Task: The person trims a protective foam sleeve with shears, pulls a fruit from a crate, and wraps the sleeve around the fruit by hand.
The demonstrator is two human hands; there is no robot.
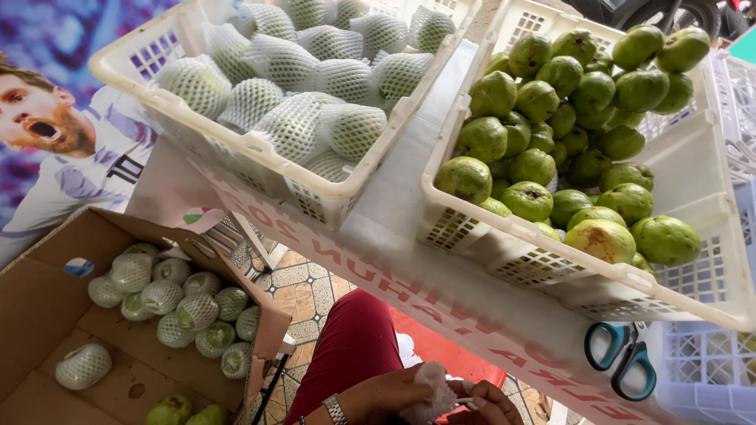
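At the bottom edge my left hand (pixel 386 393) and my right hand (pixel 492 405) both grip a white foam net sleeve (pixel 431 392) above my red-trousered lap. A watch sits on my left wrist. Directly above, a white crate (pixel 472 236) holds several bare green guavas (pixel 543 134). To its left another white crate (pixel 260 153) holds several guavas wrapped in white foam nets (pixel 291 118).
A cardboard box (pixel 47 299) at lower left holds several net-wrapped guavas (pixel 181 307) and two bare ones. Blue-handled scissors (pixel 626 358) lie on the white table below the right crate. More empty white crates (pixel 709 370) stand at right. Tiled floor (pixel 303 287) shows under the table.
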